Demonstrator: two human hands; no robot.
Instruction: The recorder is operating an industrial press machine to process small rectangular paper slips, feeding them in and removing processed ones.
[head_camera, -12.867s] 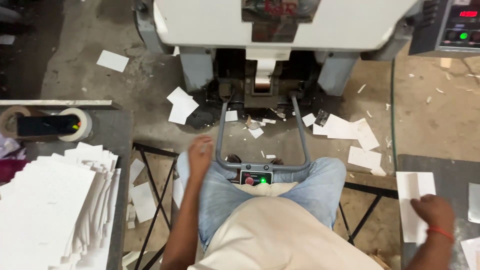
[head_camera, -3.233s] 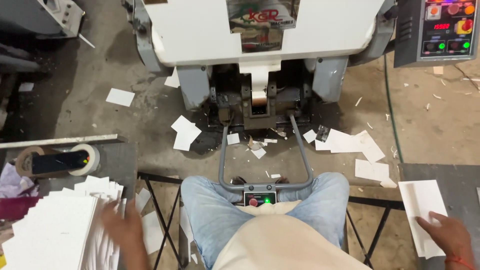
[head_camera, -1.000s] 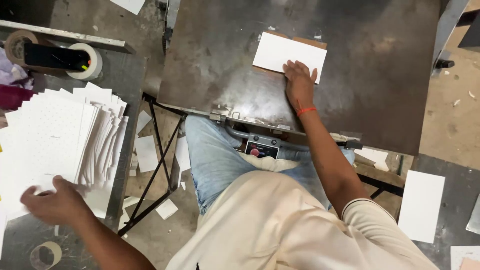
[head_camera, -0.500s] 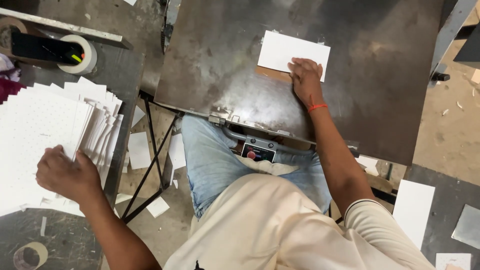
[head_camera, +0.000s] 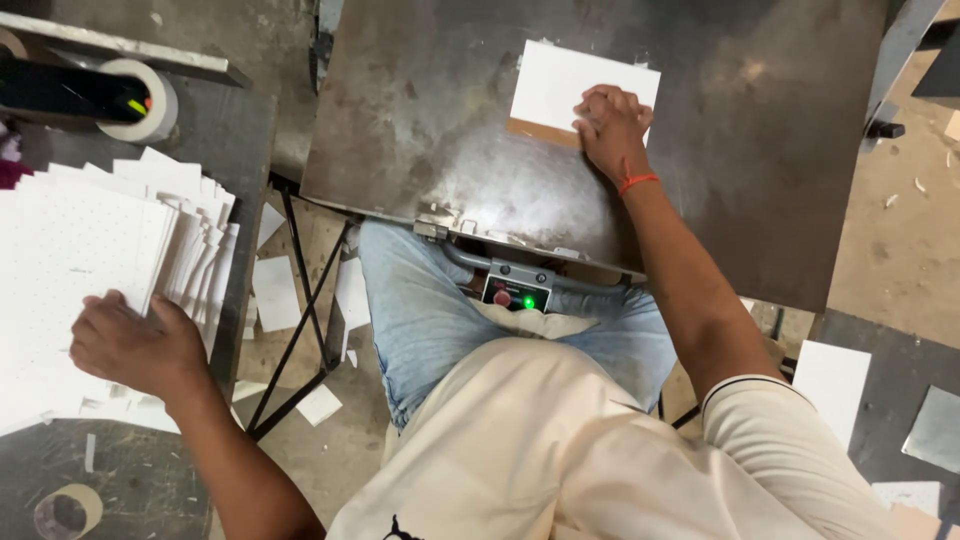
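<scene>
Since half a second ago the left hand (head_camera: 135, 345) has slid onto the fanned white sheet stack (head_camera: 90, 270), fingers curled flat on top. The right hand (head_camera: 612, 125) presses a white card (head_camera: 570, 85) on the steel platen (head_camera: 450, 150), fingers bent; the card could skew if nudged. A tape roll (head_camera: 135, 100) sits far left.

Your white card sheet (head_camera: 570, 88) lies flat on the grey metal plate (head_camera: 430, 130), at about one o'clock from your lap, slightly tilted, with a brown strip showing along its near edge. The fanned stack of white sheets (head_camera: 100, 260) sits at nine o'clock on the dark side table (head_camera: 245, 130), edges splayed toward you, slightly dotted on top.
</scene>
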